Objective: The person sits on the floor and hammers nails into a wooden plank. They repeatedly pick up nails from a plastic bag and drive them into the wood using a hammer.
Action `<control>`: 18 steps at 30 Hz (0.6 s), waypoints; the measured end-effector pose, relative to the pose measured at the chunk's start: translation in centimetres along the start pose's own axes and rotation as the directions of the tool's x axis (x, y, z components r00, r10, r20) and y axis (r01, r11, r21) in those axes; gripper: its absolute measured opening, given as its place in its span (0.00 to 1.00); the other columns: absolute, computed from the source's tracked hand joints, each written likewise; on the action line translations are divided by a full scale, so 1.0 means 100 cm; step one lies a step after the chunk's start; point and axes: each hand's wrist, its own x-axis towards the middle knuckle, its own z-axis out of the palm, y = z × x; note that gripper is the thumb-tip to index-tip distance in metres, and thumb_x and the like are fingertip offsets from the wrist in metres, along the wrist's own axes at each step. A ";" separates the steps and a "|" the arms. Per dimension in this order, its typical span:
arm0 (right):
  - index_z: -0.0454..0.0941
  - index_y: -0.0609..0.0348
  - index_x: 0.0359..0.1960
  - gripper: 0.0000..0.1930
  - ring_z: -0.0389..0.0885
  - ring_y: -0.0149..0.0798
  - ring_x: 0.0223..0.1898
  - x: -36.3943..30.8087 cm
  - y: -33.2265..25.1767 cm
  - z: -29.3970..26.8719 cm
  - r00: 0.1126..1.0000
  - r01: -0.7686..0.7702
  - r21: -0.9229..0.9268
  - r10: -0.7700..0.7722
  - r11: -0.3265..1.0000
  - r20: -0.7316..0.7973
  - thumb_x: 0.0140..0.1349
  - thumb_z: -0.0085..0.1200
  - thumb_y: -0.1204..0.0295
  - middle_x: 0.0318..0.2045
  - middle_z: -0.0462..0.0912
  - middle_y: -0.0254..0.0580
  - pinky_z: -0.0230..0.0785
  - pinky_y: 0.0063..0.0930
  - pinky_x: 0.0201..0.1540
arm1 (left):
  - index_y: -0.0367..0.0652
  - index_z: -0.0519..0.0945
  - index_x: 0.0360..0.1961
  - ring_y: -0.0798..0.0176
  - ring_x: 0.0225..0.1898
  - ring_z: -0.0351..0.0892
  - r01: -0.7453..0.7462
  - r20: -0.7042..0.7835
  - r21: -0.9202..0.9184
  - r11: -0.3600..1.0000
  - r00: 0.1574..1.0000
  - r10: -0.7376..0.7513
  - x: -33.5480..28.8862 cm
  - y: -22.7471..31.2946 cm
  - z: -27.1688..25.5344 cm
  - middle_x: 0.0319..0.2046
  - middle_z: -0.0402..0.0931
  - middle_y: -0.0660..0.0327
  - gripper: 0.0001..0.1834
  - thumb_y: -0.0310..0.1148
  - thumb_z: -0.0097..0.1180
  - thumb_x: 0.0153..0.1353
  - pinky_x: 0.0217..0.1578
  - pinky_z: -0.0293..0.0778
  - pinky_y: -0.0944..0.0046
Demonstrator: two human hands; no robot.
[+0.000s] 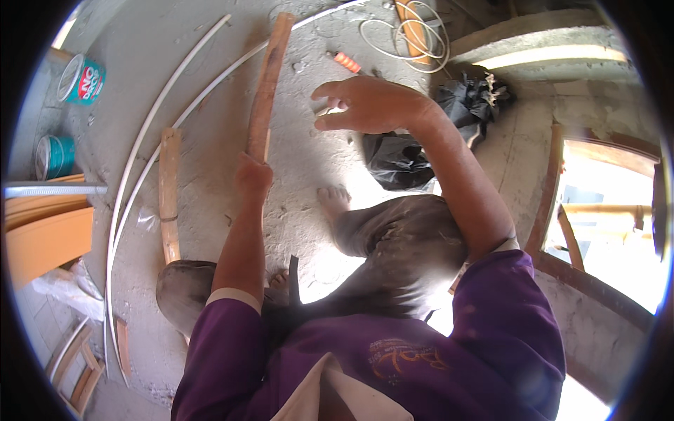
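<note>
While the left hand (253, 175) clasps a wooden strip (270, 81), the right hand (379, 104) hangs loosely spread, apparently empty.

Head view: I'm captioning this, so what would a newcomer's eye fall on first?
Probably the plank gripped in the left hand, left of centre. Next, likely the purple shirt along the lower edge and the bright opening at the right.
</note>
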 end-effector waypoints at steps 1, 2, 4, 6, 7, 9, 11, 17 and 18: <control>0.70 0.58 0.61 0.34 0.77 0.48 0.53 -0.003 -0.002 -0.003 0.999 -0.023 -0.006 0.023 1.000 0.022 0.59 0.56 0.47 0.49 0.79 0.55 0.69 0.39 0.54 | 0.33 0.65 0.45 0.38 0.39 0.82 -0.014 -0.004 -0.016 1.000 1.000 0.014 -0.001 0.000 0.003 0.36 0.80 0.40 0.23 0.36 0.58 0.56 0.42 0.76 0.45; 0.69 0.58 0.62 0.35 0.76 0.47 0.55 -0.004 -0.002 -0.005 0.999 -0.033 -0.004 0.033 0.999 0.041 0.59 0.56 0.47 0.50 0.79 0.53 0.68 0.39 0.56 | 0.33 0.64 0.45 0.38 0.39 0.82 -0.021 -0.016 -0.020 1.000 1.000 0.021 -0.001 -0.004 0.001 0.36 0.80 0.41 0.23 0.36 0.58 0.56 0.42 0.77 0.46; 0.70 0.58 0.60 0.33 0.80 0.48 0.50 -0.012 0.003 -0.005 0.999 -0.050 -0.006 0.050 0.999 0.011 0.59 0.56 0.48 0.49 0.80 0.55 0.70 0.38 0.53 | 0.33 0.65 0.46 0.38 0.39 0.82 -0.018 -0.011 -0.009 1.000 1.000 0.018 -0.001 0.001 0.000 0.37 0.80 0.41 0.24 0.37 0.58 0.56 0.42 0.76 0.46; 0.73 0.60 0.57 0.31 0.81 0.51 0.49 -0.026 0.005 -0.008 0.996 -0.080 0.050 0.081 0.996 -0.031 0.59 0.57 0.50 0.44 0.82 0.59 0.71 0.38 0.51 | 0.33 0.65 0.46 0.38 0.40 0.82 0.003 0.023 0.022 1.000 1.000 -0.004 -0.003 0.007 -0.005 0.38 0.79 0.41 0.24 0.38 0.58 0.56 0.43 0.76 0.46; 0.72 0.60 0.57 0.31 0.80 0.52 0.49 -0.033 0.005 -0.009 0.996 -0.072 0.057 0.075 0.996 -0.053 0.59 0.57 0.50 0.44 0.81 0.59 0.71 0.38 0.51 | 0.32 0.66 0.46 0.38 0.41 0.81 -0.003 0.016 0.024 1.000 1.000 0.003 -0.004 0.006 -0.006 0.38 0.79 0.41 0.24 0.38 0.58 0.56 0.44 0.76 0.46; 0.72 0.59 0.57 0.31 0.80 0.52 0.49 -0.046 0.007 -0.011 0.993 -0.057 0.072 0.064 0.996 -0.098 0.59 0.57 0.50 0.44 0.81 0.59 0.71 0.38 0.51 | 0.32 0.67 0.46 0.38 0.42 0.81 -0.015 0.004 0.026 1.000 1.000 0.015 -0.005 0.007 -0.005 0.40 0.79 0.40 0.24 0.38 0.59 0.55 0.45 0.75 0.46; 0.72 0.59 0.57 0.31 0.80 0.52 0.49 -0.058 0.011 -0.009 0.988 -0.078 0.071 0.087 0.994 -0.131 0.59 0.57 0.50 0.44 0.81 0.59 0.71 0.38 0.51 | 0.32 0.68 0.45 0.38 0.43 0.80 -0.020 0.016 0.016 1.000 1.000 0.019 -0.009 0.012 -0.012 0.40 0.78 0.41 0.23 0.38 0.59 0.55 0.46 0.75 0.46; 0.73 0.59 0.57 0.31 0.80 0.52 0.49 -0.086 0.006 -0.004 0.973 -0.075 0.029 0.079 0.997 -0.215 0.60 0.57 0.49 0.45 0.81 0.57 0.71 0.40 0.52 | 0.32 0.69 0.45 0.38 0.44 0.80 0.005 0.019 0.006 1.000 1.000 -0.005 -0.007 0.010 -0.015 0.40 0.78 0.41 0.23 0.37 0.59 0.54 0.47 0.75 0.46; 0.73 0.59 0.57 0.31 0.80 0.52 0.49 -0.087 0.008 -0.003 0.974 -0.081 0.026 0.084 0.996 -0.211 0.60 0.57 0.48 0.45 0.81 0.57 0.71 0.40 0.52 | 0.32 0.69 0.45 0.38 0.44 0.80 0.009 0.015 0.004 1.000 1.000 -0.009 -0.006 0.008 -0.015 0.40 0.78 0.42 0.23 0.37 0.59 0.54 0.47 0.75 0.46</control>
